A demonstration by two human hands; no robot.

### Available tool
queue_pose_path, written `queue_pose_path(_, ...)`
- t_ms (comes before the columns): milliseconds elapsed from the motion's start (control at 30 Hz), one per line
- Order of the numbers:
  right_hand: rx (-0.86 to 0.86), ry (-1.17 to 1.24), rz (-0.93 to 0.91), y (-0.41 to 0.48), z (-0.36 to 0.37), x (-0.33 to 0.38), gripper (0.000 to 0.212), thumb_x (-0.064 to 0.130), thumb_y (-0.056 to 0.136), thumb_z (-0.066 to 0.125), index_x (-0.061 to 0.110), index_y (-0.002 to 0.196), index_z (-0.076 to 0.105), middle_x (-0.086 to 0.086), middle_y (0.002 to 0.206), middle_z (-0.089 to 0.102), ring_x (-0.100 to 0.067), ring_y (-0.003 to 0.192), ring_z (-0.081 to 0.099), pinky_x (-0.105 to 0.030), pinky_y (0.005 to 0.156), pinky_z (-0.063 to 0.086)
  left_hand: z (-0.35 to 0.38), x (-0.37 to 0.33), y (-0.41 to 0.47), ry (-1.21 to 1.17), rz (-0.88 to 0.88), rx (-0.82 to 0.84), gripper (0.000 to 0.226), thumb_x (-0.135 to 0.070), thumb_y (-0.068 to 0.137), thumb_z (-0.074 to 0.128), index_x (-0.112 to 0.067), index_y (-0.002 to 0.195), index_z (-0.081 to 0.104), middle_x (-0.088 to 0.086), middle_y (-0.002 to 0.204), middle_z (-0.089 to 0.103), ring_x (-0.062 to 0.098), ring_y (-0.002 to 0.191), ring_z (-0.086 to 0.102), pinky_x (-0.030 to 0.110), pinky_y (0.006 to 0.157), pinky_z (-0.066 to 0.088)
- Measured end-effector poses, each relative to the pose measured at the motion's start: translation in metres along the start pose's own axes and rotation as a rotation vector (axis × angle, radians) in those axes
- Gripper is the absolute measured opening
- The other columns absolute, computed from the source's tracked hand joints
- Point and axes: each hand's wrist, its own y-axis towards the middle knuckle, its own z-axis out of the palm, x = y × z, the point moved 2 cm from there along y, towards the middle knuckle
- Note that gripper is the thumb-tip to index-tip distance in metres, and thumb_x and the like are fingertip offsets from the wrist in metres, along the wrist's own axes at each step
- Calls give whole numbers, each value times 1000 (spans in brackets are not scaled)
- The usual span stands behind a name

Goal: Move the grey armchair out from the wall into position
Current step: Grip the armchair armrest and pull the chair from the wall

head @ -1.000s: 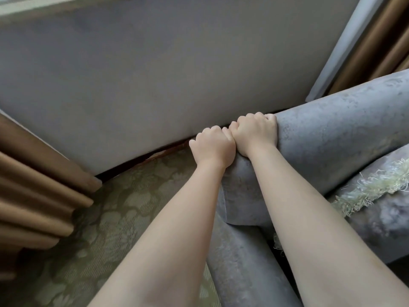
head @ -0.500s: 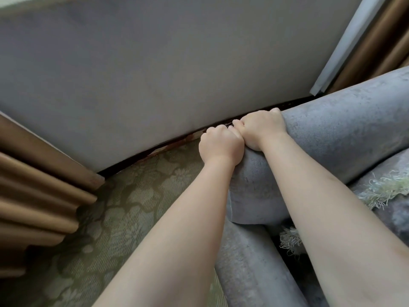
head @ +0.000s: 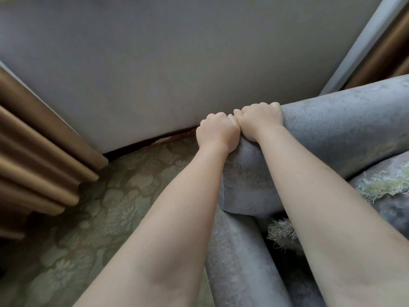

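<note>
Plain grey wall (head: pixel 177 63) ahead of the hands, green floral-patterned carpet (head: pixel 110 207) below and to their left, brown pleated curtain (head: pixel 33 151) further left. Both hands are on the grey velvety upholstered armchair (head: pixel 332 134). The left hand (head: pixel 218 131) and right hand (head: pixel 260 120) sit knuckle to knuckle, fingers curled tight over its rolled top corner. The chair lies right of and beneath the hands, close to the wall, with only a narrow gap showing. By my reading, grip secured, but most of the haul out into position is left.
</note>
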Motion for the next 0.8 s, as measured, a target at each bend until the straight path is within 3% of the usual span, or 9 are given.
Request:
queue_pose_path(400,-12,38,32,-27,2,31,50,37,96,20,17,100,66,-7,108,65,-26,105,53,-38,83,27,-13,30,-25,-5,18,56,47,-36,97,23,-7,105,60,16,113,58,35,104,52,41,87,41)
queue_pose_path(533,-65,15,35,-24,4,29,48,38,95,24,19,83,66,-5,97,67,-25,94,54,-36,74,21,-7,31,-20,4,29,33,48,-37,97,24,-7,103,61,15,110,59,35,102,53,41,86,42)
queue_pose_path(667,-130,70,57,-22,7,26,44,36,93,26,21,61,52,-2,83,67,-20,75,40,-34,71,19,-2,30,-15,35,33,-5,47,-36,96,25,-7,99,62,13,107,60,34,101,53,40,81,40)
queue_pose_path(800,-200,84,59,-23,8,24,48,35,95,30,16,73,67,-6,85,68,-27,84,54,-36,75,25,1,29,-13,54,33,-20,46,-36,95,26,-8,96,62,13,104,61,33,99,54,38,78,38)
